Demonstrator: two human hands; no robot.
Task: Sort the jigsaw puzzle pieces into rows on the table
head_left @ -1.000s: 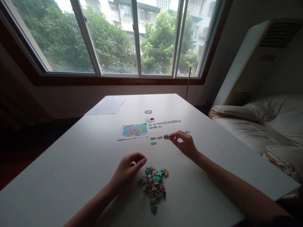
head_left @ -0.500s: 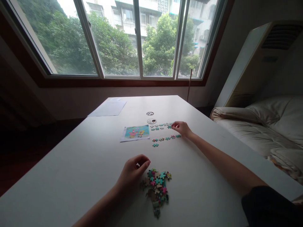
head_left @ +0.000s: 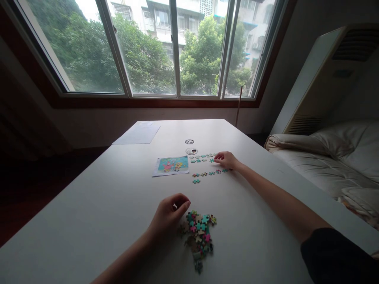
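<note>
On the white table (head_left: pixel 103 205) a heap of coloured puzzle pieces (head_left: pixel 198 232) lies near me. My left hand (head_left: pixel 167 217) rests just left of the heap, fingers curled with thumb and forefinger close together; nothing shows in them. My right hand (head_left: pixel 226 159) reaches far out to a row of teal pieces (head_left: pixel 203 157), fingertips pinched on a teal puzzle piece (head_left: pixel 212 160) at the row's right end. A second row of loose pieces (head_left: pixel 210 173) lies just in front of that hand. A small printed reference picture (head_left: pixel 171 165) lies left of the rows.
Two small round lids (head_left: pixel 191 150) sit beyond the rows. A paper sheet (head_left: pixel 137 134) lies at the table's far left corner. Windows run behind the table. A bed with pale bedding (head_left: pixel 325 157) stands to the right, below an air-conditioner cabinet (head_left: pixel 322 75).
My right hand carried a teal piece from the nearer row out to the far row and now holds it at that row's right end. My left hand has stayed by the heap.
</note>
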